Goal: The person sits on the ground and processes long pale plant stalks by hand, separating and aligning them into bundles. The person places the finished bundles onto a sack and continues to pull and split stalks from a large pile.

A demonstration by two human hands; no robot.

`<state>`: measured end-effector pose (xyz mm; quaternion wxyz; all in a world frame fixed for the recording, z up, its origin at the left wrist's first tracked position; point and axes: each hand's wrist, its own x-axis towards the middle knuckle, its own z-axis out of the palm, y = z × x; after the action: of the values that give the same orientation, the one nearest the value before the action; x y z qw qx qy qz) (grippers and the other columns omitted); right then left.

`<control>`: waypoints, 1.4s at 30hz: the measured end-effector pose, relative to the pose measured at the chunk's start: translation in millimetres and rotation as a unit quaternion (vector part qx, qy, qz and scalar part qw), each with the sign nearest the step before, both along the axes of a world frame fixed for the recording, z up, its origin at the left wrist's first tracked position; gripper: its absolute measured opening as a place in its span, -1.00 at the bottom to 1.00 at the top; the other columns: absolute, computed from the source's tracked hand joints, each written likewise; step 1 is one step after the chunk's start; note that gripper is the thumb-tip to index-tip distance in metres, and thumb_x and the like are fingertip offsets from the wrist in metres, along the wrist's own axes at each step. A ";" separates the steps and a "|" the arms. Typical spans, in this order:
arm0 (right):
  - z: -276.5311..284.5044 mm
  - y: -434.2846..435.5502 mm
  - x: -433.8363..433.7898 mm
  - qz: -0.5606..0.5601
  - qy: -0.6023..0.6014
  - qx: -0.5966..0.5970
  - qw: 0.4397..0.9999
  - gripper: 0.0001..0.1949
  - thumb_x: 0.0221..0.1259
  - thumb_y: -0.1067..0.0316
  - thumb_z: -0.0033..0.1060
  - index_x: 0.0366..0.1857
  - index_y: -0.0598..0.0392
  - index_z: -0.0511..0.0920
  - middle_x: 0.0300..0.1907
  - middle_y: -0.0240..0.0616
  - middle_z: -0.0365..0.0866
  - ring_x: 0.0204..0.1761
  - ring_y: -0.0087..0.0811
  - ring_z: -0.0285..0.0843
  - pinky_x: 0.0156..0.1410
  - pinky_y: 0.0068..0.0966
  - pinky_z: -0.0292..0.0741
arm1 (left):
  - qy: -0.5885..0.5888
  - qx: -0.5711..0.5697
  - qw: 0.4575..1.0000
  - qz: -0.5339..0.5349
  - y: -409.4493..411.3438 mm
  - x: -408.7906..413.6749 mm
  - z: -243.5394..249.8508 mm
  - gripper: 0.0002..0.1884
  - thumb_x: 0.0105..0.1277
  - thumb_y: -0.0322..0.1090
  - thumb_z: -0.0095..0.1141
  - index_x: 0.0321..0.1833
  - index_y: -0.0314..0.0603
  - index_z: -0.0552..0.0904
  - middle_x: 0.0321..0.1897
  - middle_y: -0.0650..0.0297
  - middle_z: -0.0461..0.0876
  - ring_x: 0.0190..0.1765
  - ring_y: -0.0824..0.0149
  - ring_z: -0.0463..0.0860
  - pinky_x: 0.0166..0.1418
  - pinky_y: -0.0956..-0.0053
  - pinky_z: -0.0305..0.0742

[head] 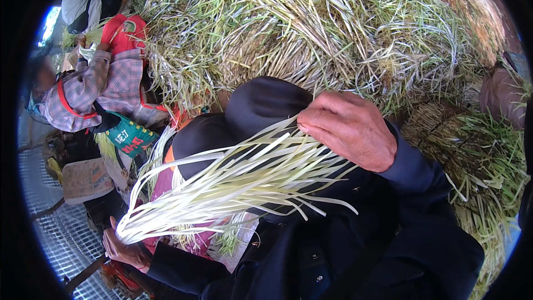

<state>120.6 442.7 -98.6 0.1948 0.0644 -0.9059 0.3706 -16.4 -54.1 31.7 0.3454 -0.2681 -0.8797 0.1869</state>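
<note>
My left hand [125,248] is at the lower left, closed around the white base of a bunch of pale yellow-green leaves, which look like blanched chives [233,183]. From there the bunch fans out across my lap toward the right. Over its upper leaf ends is my right hand [347,127], back of the hand up, with thumb and fingers pinched together on a thin leaf. Its palm side is hidden. My dark-trousered knees [266,100] are beneath and beyond the leaves.
A large heap of green and straw-coloured stalks [291,29] lies in front, with another pile [466,146] at right. A person in a checked shirt [108,79] sits at left beside a red bag [125,33]. Near them are a green printed bag [131,133] and a cardboard piece [87,180].
</note>
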 end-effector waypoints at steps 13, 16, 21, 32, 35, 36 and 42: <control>1.4 -6.2 -1.1 0.005 -0.048 -0.009 0.999 -0.83 0.20 0.33 0.43 -0.18 0.08 0.70 -0.25 -0.35 0.65 -0.28 -0.31 0.66 -0.18 -0.40 0.60 | 0.011 0.018 1.000 -0.021 3.0 -2.5 -0.3 -0.62 0.30 -0.38 0.39 -0.54 -0.32 0.42 -0.67 0.05 0.32 -0.61 0.06 0.37 -0.49 0.16 0.24; 1.6 -6.8 -2.5 0.008 -0.056 -0.032 0.998 -0.84 0.22 0.34 0.43 -0.18 0.10 0.70 -0.27 -0.33 0.66 -0.31 -0.28 0.67 -0.22 -0.40 0.60 | 0.017 0.021 0.999 -0.032 5.9 -3.4 -0.9 -0.56 0.28 -0.41 0.41 -0.58 -0.30 0.35 -0.69 0.06 0.28 -0.63 0.06 0.34 -0.50 0.16 0.22; 1.6 -9.8 -2.1 -0.001 -0.035 -0.045 0.998 -0.85 0.20 0.40 0.44 -0.19 0.11 0.70 -0.30 -0.31 0.66 -0.35 -0.27 0.68 -0.28 -0.40 0.60 | 0.022 0.025 0.999 -0.027 8.1 -3.0 -1.1 -0.56 0.29 -0.42 0.40 -0.59 -0.31 0.35 -0.70 0.06 0.29 -0.63 0.05 0.35 -0.50 0.15 0.22; -9.9 -26.4 -1.8 -0.103 -0.013 -0.148 0.984 -0.90 0.16 0.51 0.37 -0.32 0.10 0.61 -0.36 -0.34 0.61 -0.40 -0.39 0.68 -0.34 -0.48 0.59 | 0.030 0.020 0.999 -0.034 5.8 -2.8 -2.4 -0.52 0.26 -0.45 0.42 -0.61 -0.27 0.30 -0.71 0.08 0.29 -0.64 0.08 0.35 -0.52 0.17 0.20; -17.6 -18.2 -0.5 -0.143 -0.023 -0.216 0.965 -0.89 0.13 0.57 0.36 -0.32 0.15 0.60 -0.38 -0.29 0.65 -0.45 -0.48 0.67 -0.37 -0.56 0.53 | 0.026 0.017 0.999 -0.035 1.4 -5.3 -5.3 -0.54 0.25 -0.46 0.43 -0.60 -0.28 0.32 -0.71 0.08 0.27 -0.64 0.08 0.33 -0.52 0.17 0.19; -20.8 -10.5 -0.5 -0.163 -0.028 -0.230 0.959 -0.90 0.14 0.56 0.37 -0.32 0.16 0.61 -0.39 -0.30 0.66 -0.46 -0.53 0.63 -0.38 -0.58 0.50 | 0.016 0.018 0.999 -0.028 -0.9 -4.6 -5.2 -0.58 0.27 -0.41 0.42 -0.57 -0.30 0.38 -0.69 0.07 0.31 -0.63 0.08 0.36 -0.51 0.17 0.21; -26.4 36.9 12.7 -0.205 -0.113 -0.149 0.961 -0.88 0.20 0.46 0.45 -0.37 0.21 0.64 -0.42 -0.31 0.65 -0.48 -0.52 0.54 -0.35 -0.56 0.47 | -0.072 0.035 0.997 0.006 -13.9 -4.2 -4.9 -0.67 0.31 -0.34 0.38 -0.48 -0.36 0.50 -0.64 0.04 0.38 -0.57 0.06 0.44 -0.46 0.21 0.27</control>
<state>133.3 479.6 -125.0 0.1700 -0.1949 -0.8505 0.4580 -20.7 -68.0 26.8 0.2887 -0.2631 -0.9101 0.1379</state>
